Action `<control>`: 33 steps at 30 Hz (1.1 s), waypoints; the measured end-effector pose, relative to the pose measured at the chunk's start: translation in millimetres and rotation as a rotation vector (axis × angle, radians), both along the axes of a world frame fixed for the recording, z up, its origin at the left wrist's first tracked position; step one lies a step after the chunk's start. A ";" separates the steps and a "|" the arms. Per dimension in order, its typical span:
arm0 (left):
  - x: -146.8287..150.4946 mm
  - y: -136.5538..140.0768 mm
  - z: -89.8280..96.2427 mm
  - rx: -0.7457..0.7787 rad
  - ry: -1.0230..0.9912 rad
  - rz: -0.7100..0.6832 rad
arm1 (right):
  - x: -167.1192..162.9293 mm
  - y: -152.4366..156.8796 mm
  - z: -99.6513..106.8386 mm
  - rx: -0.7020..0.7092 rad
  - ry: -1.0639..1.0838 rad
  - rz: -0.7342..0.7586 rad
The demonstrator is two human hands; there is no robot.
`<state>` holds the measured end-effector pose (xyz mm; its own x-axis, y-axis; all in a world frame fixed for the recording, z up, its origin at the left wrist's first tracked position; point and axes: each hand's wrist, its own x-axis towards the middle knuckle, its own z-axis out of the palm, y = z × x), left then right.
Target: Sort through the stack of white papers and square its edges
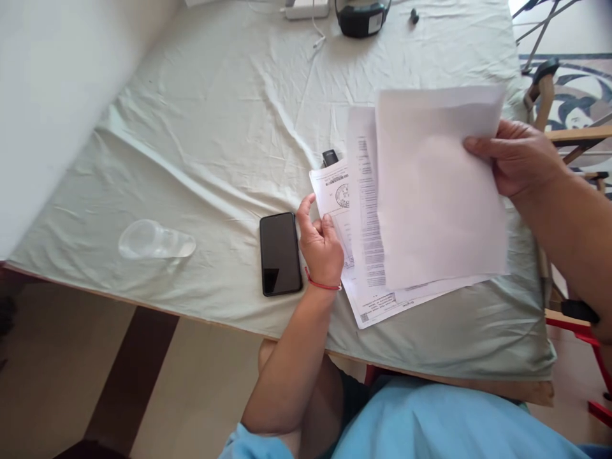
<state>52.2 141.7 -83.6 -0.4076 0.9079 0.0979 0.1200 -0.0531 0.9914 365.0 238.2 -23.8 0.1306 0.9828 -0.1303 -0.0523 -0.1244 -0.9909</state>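
My right hand pinches the right edge of a blank-faced sheet of paper, thumb on top and fingers behind. Another sheet with rows of print shows along its left side. Underneath lies a printed page with a round stamp and a small code at its lower corner. My left hand, a red string on its wrist, is closed at that page's left edge, with its index finger partly raised. Just left of it a black phone lies flat. A small black object pokes out beyond the page's top edge.
A clear plastic cup lies on its side on the pale green tablecloth. At the far edge are a white power strip with a cable, a black head-strap device and a small black item. Chairs stand at the right.
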 end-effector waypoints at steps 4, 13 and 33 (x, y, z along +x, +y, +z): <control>-0.4 -0.9 1.2 0.004 0.013 0.003 | -6.7 -6.4 9.0 -0.044 0.029 0.055; -2.6 9.3 -17.9 -0.073 -0.140 -0.080 | -19.8 -7.8 -10.5 -0.127 0.035 0.126; 6.0 6.3 -8.1 -0.061 -0.475 -0.177 | -26.8 -8.1 -20.9 -0.069 0.023 0.180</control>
<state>58.1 148.0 -91.6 -0.2337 0.9653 -0.1162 -0.3506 0.0278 0.9361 338.3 230.1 -44.7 -0.0503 0.9787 -0.1989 -0.0452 -0.2012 -0.9785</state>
